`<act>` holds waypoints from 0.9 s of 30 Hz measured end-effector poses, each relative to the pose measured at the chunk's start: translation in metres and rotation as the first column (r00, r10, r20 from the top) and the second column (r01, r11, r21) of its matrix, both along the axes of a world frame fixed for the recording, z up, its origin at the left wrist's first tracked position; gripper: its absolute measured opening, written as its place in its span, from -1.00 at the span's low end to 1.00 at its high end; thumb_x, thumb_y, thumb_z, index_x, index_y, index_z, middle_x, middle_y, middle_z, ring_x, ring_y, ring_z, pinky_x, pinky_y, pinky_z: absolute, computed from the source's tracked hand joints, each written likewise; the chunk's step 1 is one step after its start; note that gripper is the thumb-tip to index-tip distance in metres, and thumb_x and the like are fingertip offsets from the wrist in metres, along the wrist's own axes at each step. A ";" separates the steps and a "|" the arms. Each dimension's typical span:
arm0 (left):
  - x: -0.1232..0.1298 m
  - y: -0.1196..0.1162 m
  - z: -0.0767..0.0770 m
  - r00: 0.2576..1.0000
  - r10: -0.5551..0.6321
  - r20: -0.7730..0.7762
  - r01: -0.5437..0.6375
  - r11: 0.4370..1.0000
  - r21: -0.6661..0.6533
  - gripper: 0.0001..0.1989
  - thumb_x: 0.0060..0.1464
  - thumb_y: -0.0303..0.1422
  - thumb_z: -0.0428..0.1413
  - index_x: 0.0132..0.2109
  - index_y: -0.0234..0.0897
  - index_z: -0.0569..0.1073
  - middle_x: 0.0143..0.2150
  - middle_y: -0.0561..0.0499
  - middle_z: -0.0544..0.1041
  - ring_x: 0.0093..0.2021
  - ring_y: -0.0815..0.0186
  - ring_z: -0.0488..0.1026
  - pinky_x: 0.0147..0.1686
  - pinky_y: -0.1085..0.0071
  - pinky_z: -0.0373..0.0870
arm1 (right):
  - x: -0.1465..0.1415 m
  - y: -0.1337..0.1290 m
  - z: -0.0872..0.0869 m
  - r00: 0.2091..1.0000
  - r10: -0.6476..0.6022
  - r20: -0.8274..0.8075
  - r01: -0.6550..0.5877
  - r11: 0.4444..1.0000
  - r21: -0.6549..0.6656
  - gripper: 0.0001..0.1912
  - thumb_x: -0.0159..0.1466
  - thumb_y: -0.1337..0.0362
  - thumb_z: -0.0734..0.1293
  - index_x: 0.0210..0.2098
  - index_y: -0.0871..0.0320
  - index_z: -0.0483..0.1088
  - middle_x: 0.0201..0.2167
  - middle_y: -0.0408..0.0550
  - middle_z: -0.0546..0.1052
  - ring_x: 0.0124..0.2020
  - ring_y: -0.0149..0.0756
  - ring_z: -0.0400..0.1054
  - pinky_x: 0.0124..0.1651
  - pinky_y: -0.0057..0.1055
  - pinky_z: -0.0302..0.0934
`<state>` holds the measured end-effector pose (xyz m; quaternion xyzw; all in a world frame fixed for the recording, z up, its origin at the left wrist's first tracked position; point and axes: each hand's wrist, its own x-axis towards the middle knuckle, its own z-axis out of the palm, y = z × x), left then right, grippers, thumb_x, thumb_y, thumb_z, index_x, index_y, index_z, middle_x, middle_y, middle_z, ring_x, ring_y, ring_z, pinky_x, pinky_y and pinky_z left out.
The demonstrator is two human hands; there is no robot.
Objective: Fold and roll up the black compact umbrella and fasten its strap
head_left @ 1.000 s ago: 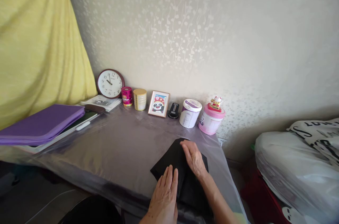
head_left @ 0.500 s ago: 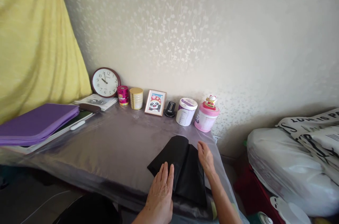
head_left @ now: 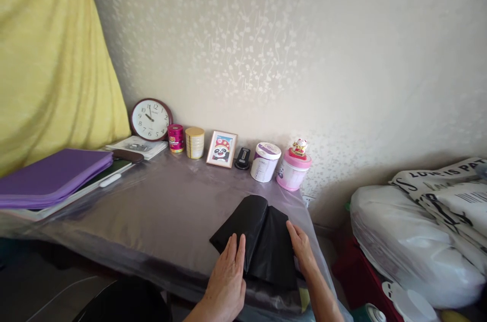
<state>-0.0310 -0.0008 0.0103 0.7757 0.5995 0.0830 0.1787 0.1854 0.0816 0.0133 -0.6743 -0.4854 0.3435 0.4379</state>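
Note:
A folded black sheet (head_left: 272, 248), thin and softly shiny like a plastic bag, lies on the near right part of the table. A raised fold runs along its left half, and a flatter panel spreads to the right. My left hand (head_left: 227, 274) rests on the lower left of the sheet, its fingers stretched and close to the fold. At the sheet's right edge, my right hand (head_left: 302, 247) has its fingers closed on the border near the upper corner; some fingertips are hidden.
A covered table (head_left: 160, 210) carries a purple folder (head_left: 57, 172), a clock (head_left: 151, 119), tins, a panda picture frame (head_left: 222, 149), a white-lidded tub (head_left: 265, 162) and a pink tub (head_left: 292, 171) topped by a cat figurine. Stuffed bags (head_left: 411, 241) lie beyond the right edge.
My right hand has come down and closer along the sheet's right edge, and its fingers now meet the border. My left hand stays flat near the fold. The view has shifted slightly.

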 end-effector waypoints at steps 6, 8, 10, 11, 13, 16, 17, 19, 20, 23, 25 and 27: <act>0.001 0.001 0.001 1.000 0.005 -0.020 -0.005 1.000 -0.025 -0.13 -0.15 -0.56 -0.08 0.30 -0.37 -0.31 0.35 -0.20 -0.26 0.32 0.14 -0.22 0.22 0.24 -0.05 | -0.011 -0.001 0.005 1.000 -0.007 0.019 0.005 0.995 0.099 -0.54 0.04 -0.12 0.23 -0.54 0.19 0.40 -0.67 -0.17 0.36 -0.53 -0.29 0.25 -0.48 -0.41 0.11; 0.002 0.001 0.003 1.000 0.007 -0.018 -0.008 1.000 -0.023 -0.13 -0.15 -0.55 -0.08 0.30 -0.38 -0.30 0.34 -0.21 -0.26 0.31 0.13 -0.21 0.21 0.21 -0.03 | -0.012 -0.003 0.010 1.000 0.006 -0.010 -0.004 0.991 0.135 -0.54 0.03 -0.13 0.25 -0.53 0.19 0.41 -0.67 -0.17 0.36 -0.54 -0.29 0.25 -0.48 -0.41 0.11; 0.002 0.001 0.004 1.000 0.009 -0.013 -0.009 1.000 -0.009 -0.13 -0.17 -0.56 -0.09 0.30 -0.38 -0.28 0.34 -0.22 -0.24 0.31 0.12 -0.19 0.21 0.19 -0.02 | -0.015 -0.005 0.017 0.999 0.034 -0.043 -0.026 0.985 0.168 -0.53 0.04 -0.13 0.25 -0.51 0.19 0.41 -0.66 -0.16 0.38 -0.52 -0.27 0.27 -0.46 -0.40 0.12; 0.002 0.001 0.004 1.000 0.010 -0.010 -0.010 1.000 -0.003 -0.13 -0.17 -0.56 -0.08 0.30 -0.39 -0.27 0.34 -0.23 -0.23 0.31 0.12 -0.19 0.20 0.19 -0.01 | -0.017 -0.005 0.021 0.997 0.051 -0.057 -0.040 0.984 0.174 -0.53 0.04 -0.14 0.25 -0.50 0.18 0.41 -0.65 -0.15 0.39 -0.51 -0.27 0.28 -0.46 -0.40 0.13; 0.003 0.001 0.005 1.000 0.011 -0.004 -0.011 1.000 -0.001 -0.13 -0.18 -0.56 -0.08 0.30 -0.41 -0.26 0.34 -0.24 -0.23 0.31 0.11 -0.18 0.20 0.19 -0.01 | -0.022 -0.005 0.028 0.993 0.085 -0.086 -0.069 0.982 0.173 -0.53 0.05 -0.15 0.25 -0.50 0.18 0.40 -0.62 -0.14 0.40 -0.50 -0.26 0.28 -0.46 -0.41 0.13; 0.003 0.000 0.007 1.000 0.018 -0.010 -0.018 1.000 -0.017 -0.12 -0.20 -0.56 -0.07 0.30 -0.40 -0.24 0.34 -0.25 -0.22 0.31 0.10 -0.17 0.20 0.18 -0.01 | -0.033 -0.001 0.037 0.983 0.132 -0.131 -0.108 0.978 0.176 -0.55 0.08 -0.12 0.25 -0.50 0.18 0.37 -0.58 -0.13 0.41 -0.49 -0.29 0.27 -0.46 -0.43 0.13; 0.003 0.000 0.008 1.000 0.021 -0.016 -0.021 1.000 -0.021 -0.12 -0.21 -0.57 -0.07 0.30 -0.40 -0.24 0.34 -0.25 -0.22 0.31 0.10 -0.17 0.20 0.17 -0.01 | -0.037 0.002 0.039 0.979 0.144 -0.145 -0.117 0.977 0.181 -0.57 0.08 -0.11 0.25 -0.50 0.18 0.36 -0.58 -0.13 0.41 -0.49 -0.31 0.26 -0.46 -0.44 0.13; 0.004 0.000 0.008 0.999 0.029 -0.025 -0.029 0.999 -0.020 -0.12 -0.21 -0.57 -0.07 0.30 -0.40 -0.23 0.34 -0.24 -0.22 0.31 0.09 -0.17 0.20 0.17 -0.01 | -0.045 0.009 0.042 0.969 0.171 -0.179 -0.137 0.973 0.186 -0.59 0.10 -0.07 0.26 -0.48 0.19 0.34 -0.58 -0.15 0.39 -0.50 -0.34 0.24 -0.47 -0.46 0.13; 0.004 0.000 0.008 0.999 0.034 -0.025 -0.035 0.999 -0.017 -0.11 -0.21 -0.57 -0.07 0.30 -0.41 -0.23 0.34 -0.24 -0.23 0.31 0.09 -0.17 0.21 0.17 -0.02 | -0.049 0.012 0.043 0.963 0.182 -0.197 -0.146 0.972 0.186 -0.60 0.10 -0.06 0.27 -0.48 0.19 0.33 -0.58 -0.16 0.38 -0.51 -0.35 0.23 -0.48 -0.47 0.12; 0.004 0.001 0.003 0.999 0.035 -0.011 -0.035 0.999 0.006 -0.11 -0.22 -0.55 -0.06 0.30 -0.41 -0.23 0.34 -0.23 -0.22 0.31 0.09 -0.19 0.21 0.16 -0.04 | -0.060 0.025 0.042 0.948 0.199 -0.250 -0.158 0.972 0.174 -0.62 0.09 -0.05 0.28 -0.47 0.19 0.34 -0.59 -0.17 0.37 -0.53 -0.37 0.22 -0.52 -0.48 0.11; 0.004 0.003 -0.004 1.000 0.029 0.006 -0.030 0.999 0.022 -0.11 -0.23 -0.53 -0.05 0.30 -0.43 -0.20 0.34 -0.23 -0.21 0.31 0.10 -0.20 0.22 0.18 -0.06 | -0.068 0.032 0.040 0.942 0.205 -0.266 -0.166 0.973 0.161 -0.61 0.08 -0.05 0.28 -0.41 0.20 0.37 -0.58 -0.15 0.40 -0.54 -0.36 0.24 -0.53 -0.48 0.12; 0.002 0.005 -0.013 0.999 0.026 0.041 -0.028 0.999 0.036 -0.15 -0.20 -0.49 -0.04 0.29 -0.45 -0.13 0.34 -0.23 -0.21 0.31 0.10 -0.21 0.23 0.21 -0.09 | -0.076 0.038 0.038 0.941 0.215 -0.263 -0.179 0.972 0.153 -0.57 0.08 -0.06 0.28 -0.33 0.21 0.40 -0.55 -0.13 0.44 -0.52 -0.33 0.29 -0.53 -0.47 0.16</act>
